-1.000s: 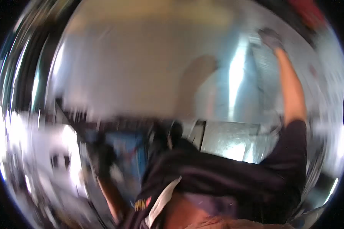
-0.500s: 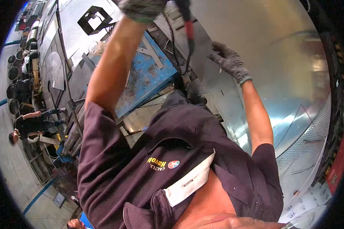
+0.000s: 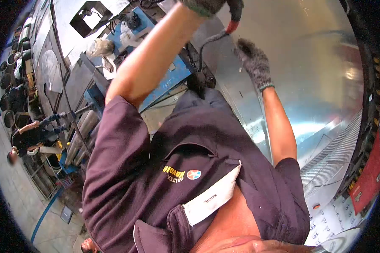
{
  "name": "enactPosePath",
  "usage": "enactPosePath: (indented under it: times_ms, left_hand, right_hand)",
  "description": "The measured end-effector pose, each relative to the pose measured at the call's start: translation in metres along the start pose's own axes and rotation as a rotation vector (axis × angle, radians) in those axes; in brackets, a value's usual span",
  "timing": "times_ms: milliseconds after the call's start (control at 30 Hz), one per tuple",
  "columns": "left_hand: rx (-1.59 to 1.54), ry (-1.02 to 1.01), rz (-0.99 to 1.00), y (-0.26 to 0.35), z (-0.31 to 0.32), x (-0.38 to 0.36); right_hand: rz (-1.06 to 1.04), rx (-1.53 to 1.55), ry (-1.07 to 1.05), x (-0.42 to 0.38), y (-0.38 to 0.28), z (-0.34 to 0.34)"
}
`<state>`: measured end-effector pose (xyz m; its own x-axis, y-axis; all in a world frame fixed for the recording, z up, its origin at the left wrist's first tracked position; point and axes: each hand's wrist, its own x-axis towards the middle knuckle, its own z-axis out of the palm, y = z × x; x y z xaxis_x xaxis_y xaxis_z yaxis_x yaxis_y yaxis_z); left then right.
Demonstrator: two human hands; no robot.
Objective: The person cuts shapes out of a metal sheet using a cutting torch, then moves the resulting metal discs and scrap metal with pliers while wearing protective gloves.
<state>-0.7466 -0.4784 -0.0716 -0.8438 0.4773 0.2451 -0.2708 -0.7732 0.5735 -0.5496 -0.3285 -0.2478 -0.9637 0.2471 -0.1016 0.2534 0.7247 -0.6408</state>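
My left hand [image 3: 204, 5], in a dark knit glove, reaches to the top edge of the view, partly cut off. It is closed on a black handheld tool [image 3: 235, 9] with a red collar. A black cable [image 3: 212, 39] trails from the collar; the tool's far end lies out of view. My right hand [image 3: 255, 63], in a grey knit glove with darkened fingertips, is over the large shiny metal sheet [image 3: 308, 80]. Its fingers are extended and slightly bent, with the tips a short way below the tool.
Left of the sheet stands a blue worktable [image 3: 166, 86], with a jar [image 3: 100, 47] and a black hexagonal frame [image 3: 88, 19] beyond it. Metal pipes [image 3: 82, 135] lie at the left. A person [image 3: 33, 135] stands farther off. Perforated sheet [image 3: 337, 156] is at right.
My left hand and the tool have moved right, nearer my right hand. The fingers of my right hand now point more upward in the view. The head view has shifted slightly.
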Motion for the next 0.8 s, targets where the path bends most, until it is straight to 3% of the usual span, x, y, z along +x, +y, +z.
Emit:
enactPosePath:
  times_ms: [33, 67, 133, 367, 800]
  left_hand:
    - [-0.069, 0.105, -0.117, -0.013, -0.01, -0.009]
    - [-0.138, 0.198, -0.232, -0.024, -0.017, -0.012]
    - [-0.14, 0.283, -0.27, -0.031, -0.039, 0.0]
    - [0.019, 0.43, -0.247, -0.005, -0.057, -0.036]
    - [0.378, 0.954, -0.153, 0.068, -0.039, -0.278]
  right_hand:
    - [0.133, 0.319, -0.028, 0.009, -0.002, -0.003]
    - [0.131, 0.327, -0.026, 0.019, -0.001, -0.008]
    - [0.466, 0.847, -0.115, 0.031, 0.008, -0.018]
    - [0.525, 0.989, -0.142, 0.036, 0.012, -0.03]
    - [0.502, 0.931, -0.116, 0.034, 0.002, -0.034]
